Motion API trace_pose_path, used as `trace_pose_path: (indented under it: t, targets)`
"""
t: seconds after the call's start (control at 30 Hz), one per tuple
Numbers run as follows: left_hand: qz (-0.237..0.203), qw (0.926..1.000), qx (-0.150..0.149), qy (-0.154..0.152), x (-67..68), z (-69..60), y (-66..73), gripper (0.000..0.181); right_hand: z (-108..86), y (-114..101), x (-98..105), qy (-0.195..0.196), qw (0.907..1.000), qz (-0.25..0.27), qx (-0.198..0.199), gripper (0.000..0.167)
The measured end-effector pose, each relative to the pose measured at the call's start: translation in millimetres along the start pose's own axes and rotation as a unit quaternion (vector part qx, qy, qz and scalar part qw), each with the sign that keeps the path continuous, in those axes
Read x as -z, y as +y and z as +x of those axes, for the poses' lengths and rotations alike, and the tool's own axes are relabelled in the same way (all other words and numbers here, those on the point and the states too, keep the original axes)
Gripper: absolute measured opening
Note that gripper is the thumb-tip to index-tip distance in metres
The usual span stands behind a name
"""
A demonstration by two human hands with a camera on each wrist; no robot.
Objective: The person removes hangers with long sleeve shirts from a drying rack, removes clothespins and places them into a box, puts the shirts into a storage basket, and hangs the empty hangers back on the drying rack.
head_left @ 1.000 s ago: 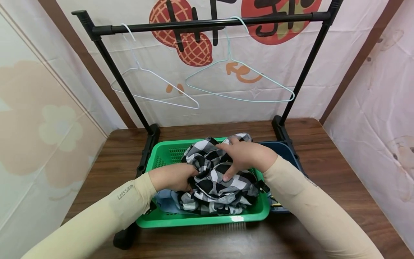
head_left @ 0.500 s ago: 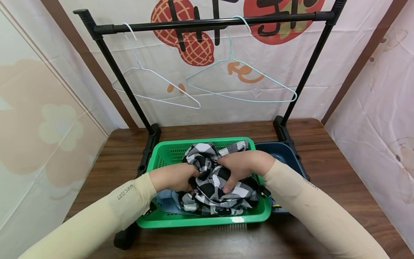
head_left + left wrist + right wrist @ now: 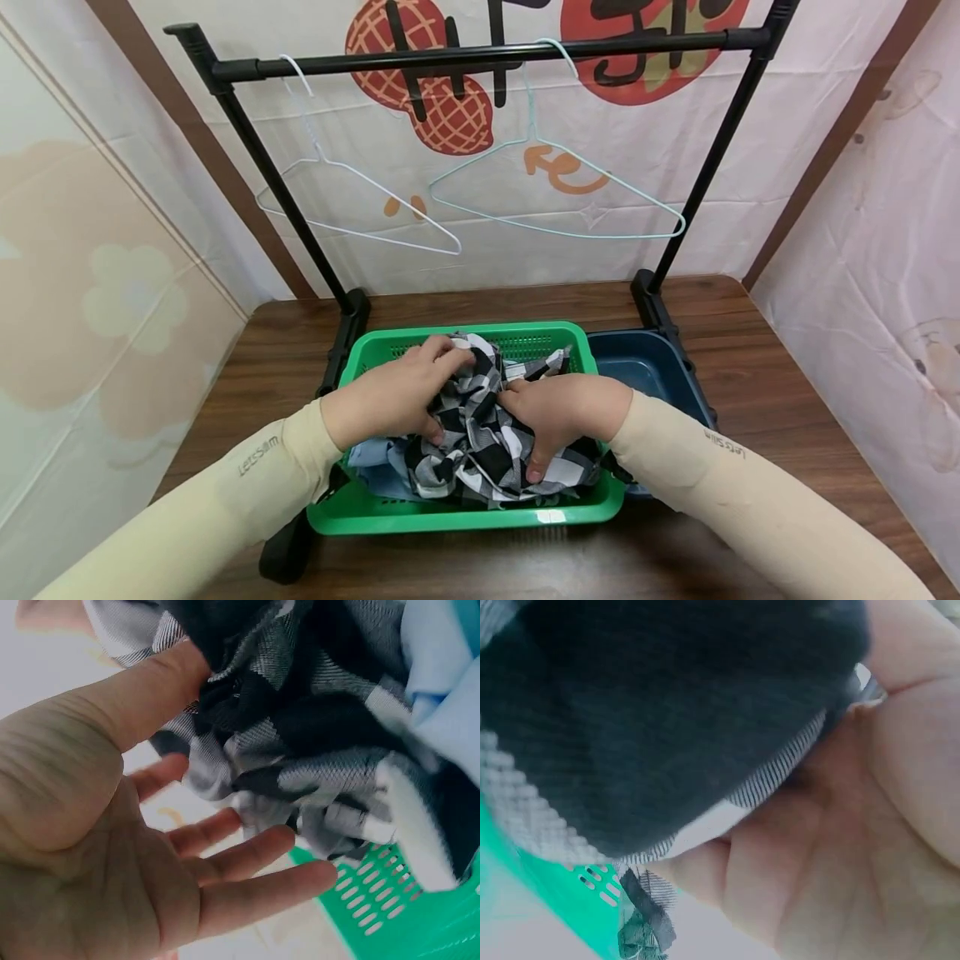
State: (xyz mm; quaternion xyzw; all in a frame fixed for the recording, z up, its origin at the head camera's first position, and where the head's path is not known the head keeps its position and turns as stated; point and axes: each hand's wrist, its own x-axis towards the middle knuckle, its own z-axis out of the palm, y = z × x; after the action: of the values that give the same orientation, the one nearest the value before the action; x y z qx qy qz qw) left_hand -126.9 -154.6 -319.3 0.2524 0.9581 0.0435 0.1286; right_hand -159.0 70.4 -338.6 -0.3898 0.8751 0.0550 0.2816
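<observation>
A crumpled black, white and grey checked shirt (image 3: 480,433) lies bunched in a green basket (image 3: 465,521). My right hand (image 3: 570,412) grips its right side; in the right wrist view the fingers pass behind a dark fold of the shirt (image 3: 667,720). At the shirt's left side is my left hand (image 3: 397,396), its fingers spread over the cloth. The left wrist view shows the left hand (image 3: 150,847) with the fingers extended and the thumb against the fabric. Light blue cloth (image 3: 382,467) lies beneath the shirt at the basket's left.
Behind the basket stands a black clothes rack (image 3: 450,57). A white hanger (image 3: 375,179) and a pale green hanger (image 3: 600,167) hang from its bar. A dark blue basin (image 3: 645,367) sits right of the basket on the wooden table (image 3: 757,400).
My left hand has come out of the shirt's folds and moved up and back over its left side. The right hand has shifted slightly down and nearer with the cloth.
</observation>
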Motion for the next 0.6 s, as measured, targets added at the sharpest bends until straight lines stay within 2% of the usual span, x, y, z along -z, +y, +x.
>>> trace_pose_path:
  t: [0.1, 0.17, 0.23, 0.4, 0.6]
  targets:
    - [-0.012, 0.9985, 0.007, -0.054, -6.7, 5.2, -2.0, 0.102, 5.7, -2, -2, -0.003, 0.9996, -0.021, -0.016, 0.111]
    - [-0.018, 0.9956, 0.02, -0.09, -11.7, 10.6, -4.4, 0.103, 10.3, -3, -2, -0.008, 0.9991, -0.033, -0.024, 0.11]
    - [-0.021, 0.9929, 0.035, -0.112, -16.1, 16.2, -7.1, 0.103, 15.1, -2, -1, -0.015, 0.9987, -0.039, -0.03, 0.11]
    - [-0.028, 0.9896, 0.054, -0.13, -23.2, 30.1, -12.5, 0.101, 25.9, 6, 3, -0.043, 0.9977, -0.019, -0.049, 0.111]
    - [-0.029, 0.9888, 0.06, -0.134, -28.2, 38.7, -15.8, 0.094, 34.0, 14, 5, -0.052, 0.9965, -0.002, -0.065, 0.109]
